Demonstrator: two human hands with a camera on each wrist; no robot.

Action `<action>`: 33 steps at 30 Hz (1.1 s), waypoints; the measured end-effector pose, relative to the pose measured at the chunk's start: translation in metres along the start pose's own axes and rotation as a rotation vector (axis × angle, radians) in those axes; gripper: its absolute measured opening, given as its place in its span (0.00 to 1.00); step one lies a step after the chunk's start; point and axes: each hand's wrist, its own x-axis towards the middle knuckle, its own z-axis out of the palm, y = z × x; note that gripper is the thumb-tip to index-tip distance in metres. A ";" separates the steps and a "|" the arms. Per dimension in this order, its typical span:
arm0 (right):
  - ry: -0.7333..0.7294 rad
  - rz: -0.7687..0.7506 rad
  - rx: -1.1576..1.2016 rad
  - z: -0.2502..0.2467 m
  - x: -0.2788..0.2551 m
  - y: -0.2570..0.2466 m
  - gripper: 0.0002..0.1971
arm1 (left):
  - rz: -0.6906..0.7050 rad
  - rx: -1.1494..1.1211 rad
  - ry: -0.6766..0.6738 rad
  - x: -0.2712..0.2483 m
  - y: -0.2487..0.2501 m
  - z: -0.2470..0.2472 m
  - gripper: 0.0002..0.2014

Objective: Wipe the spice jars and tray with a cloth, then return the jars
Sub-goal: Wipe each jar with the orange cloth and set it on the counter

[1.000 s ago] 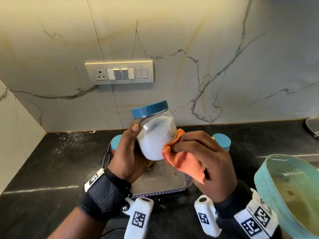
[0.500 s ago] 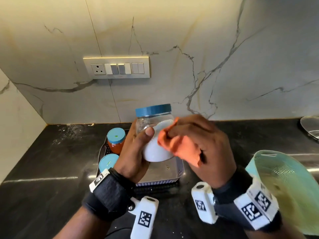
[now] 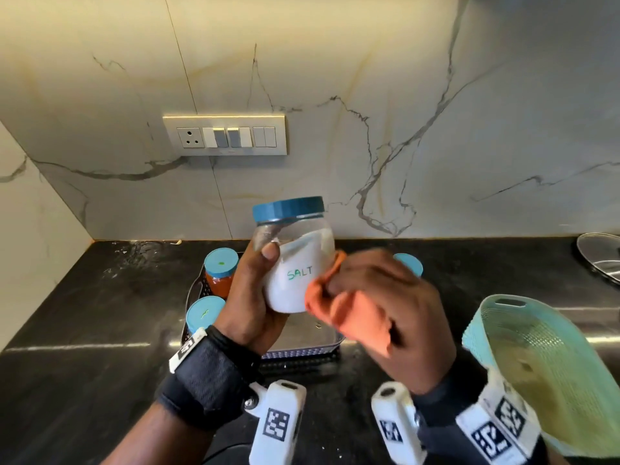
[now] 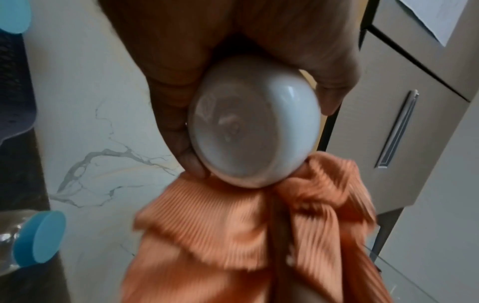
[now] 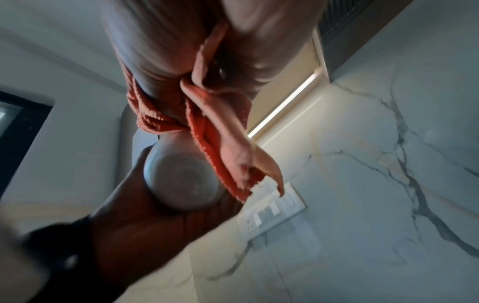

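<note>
My left hand (image 3: 255,297) grips a clear jar (image 3: 297,260) with a blue lid, half full of white powder and marked SALT, held up above the metal tray (image 3: 302,333). Its round base (image 4: 249,133) fills the left wrist view, with my fingers (image 4: 176,114) curled round it. My right hand (image 3: 379,303) holds a bunched orange cloth (image 3: 349,313) against the jar's right side. The cloth (image 5: 215,143) touches the jar (image 5: 181,182) in the right wrist view too. In the tray's left part stand a red-filled jar (image 3: 220,271) and another blue-lidded jar (image 3: 204,312).
A further blue lid (image 3: 409,263) shows behind my right hand. A teal plastic basket (image 3: 553,370) stands at the right on the black counter (image 3: 84,313). A glass lid (image 3: 600,260) lies far right. A switch panel (image 3: 224,135) sits on the marble wall.
The jar has turned in my left hand so its SALT label now faces me. My right hand with the cloth has shifted from the jar's front to its right side.
</note>
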 end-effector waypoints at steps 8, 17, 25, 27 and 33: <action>0.132 0.010 -0.035 -0.011 0.022 0.008 0.10 | -0.012 0.050 0.035 -0.001 -0.005 0.010 0.35; 0.144 0.047 -0.070 -0.016 0.031 0.010 0.10 | 0.017 0.155 -0.021 -0.004 -0.013 0.008 0.42; -0.017 -0.018 -0.051 -0.002 -0.015 0.003 0.09 | 0.028 0.097 0.080 0.004 -0.013 0.003 0.53; 0.031 -0.027 -0.032 -0.008 -0.006 0.008 0.09 | 0.045 0.093 0.061 0.002 -0.013 0.006 0.51; 0.167 0.021 0.085 -0.029 0.029 0.019 0.09 | 0.008 0.081 0.013 0.000 -0.016 0.027 0.54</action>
